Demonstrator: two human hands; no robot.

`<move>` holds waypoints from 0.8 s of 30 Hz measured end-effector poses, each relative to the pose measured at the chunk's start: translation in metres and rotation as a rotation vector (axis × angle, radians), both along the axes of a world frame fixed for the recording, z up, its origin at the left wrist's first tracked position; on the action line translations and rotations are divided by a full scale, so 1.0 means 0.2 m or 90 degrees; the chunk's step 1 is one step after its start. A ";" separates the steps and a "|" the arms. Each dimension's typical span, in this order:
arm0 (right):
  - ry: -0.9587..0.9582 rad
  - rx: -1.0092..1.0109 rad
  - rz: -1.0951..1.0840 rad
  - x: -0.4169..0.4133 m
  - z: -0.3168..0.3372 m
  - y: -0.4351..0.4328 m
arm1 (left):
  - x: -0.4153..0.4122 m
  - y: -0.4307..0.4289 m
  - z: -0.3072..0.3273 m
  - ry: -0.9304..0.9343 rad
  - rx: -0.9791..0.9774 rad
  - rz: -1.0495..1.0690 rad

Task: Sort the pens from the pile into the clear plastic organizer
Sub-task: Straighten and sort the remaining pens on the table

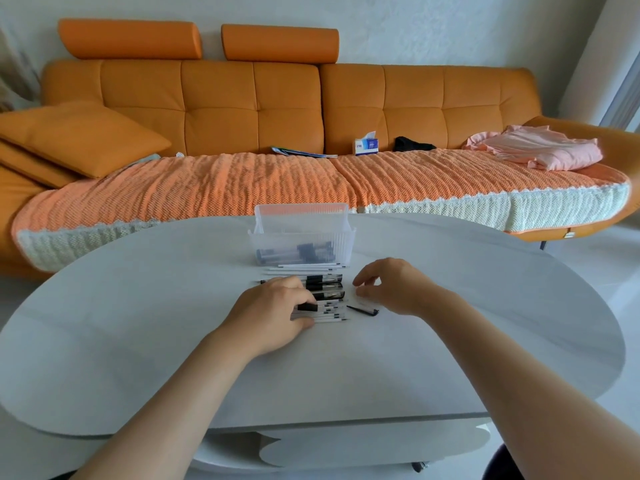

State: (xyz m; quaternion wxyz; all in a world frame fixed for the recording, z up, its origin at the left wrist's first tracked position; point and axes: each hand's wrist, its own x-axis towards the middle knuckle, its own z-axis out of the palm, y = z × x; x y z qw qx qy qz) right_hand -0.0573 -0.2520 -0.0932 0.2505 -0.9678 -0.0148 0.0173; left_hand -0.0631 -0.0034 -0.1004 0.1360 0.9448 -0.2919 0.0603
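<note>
The pens [325, 294] are laid crosswise under and between the hands, long axes left to right, with the organizer [301, 237] just beyond them. The left hand [273, 313], nearer, is curled round some pens; whether anything is pinched by the curled right hand [391, 285] cannot be told.

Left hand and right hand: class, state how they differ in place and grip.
The left hand lies on the pile of pens, the right hand beside it. The left hand's fingers curl over a black-capped pen; whether the right hand pinches anything is unclear. Both are bare, near the clear organizer.
</note>
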 end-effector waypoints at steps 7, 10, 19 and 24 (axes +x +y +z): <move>-0.138 -0.085 -0.022 0.12 -0.01 0.07 | 0.04 0.01 0.00 0.015 -0.006 -0.008; -0.148 -0.169 -0.007 0.18 -0.03 0.11 | 0.06 0.02 0.00 0.005 -0.025 -0.004; -0.129 -0.279 -0.016 0.25 -0.04 0.15 | 0.12 0.06 0.00 -0.015 -0.067 0.021; -0.127 -0.286 -0.014 0.24 -0.04 0.15 | 0.12 0.08 0.02 -0.040 -0.098 0.030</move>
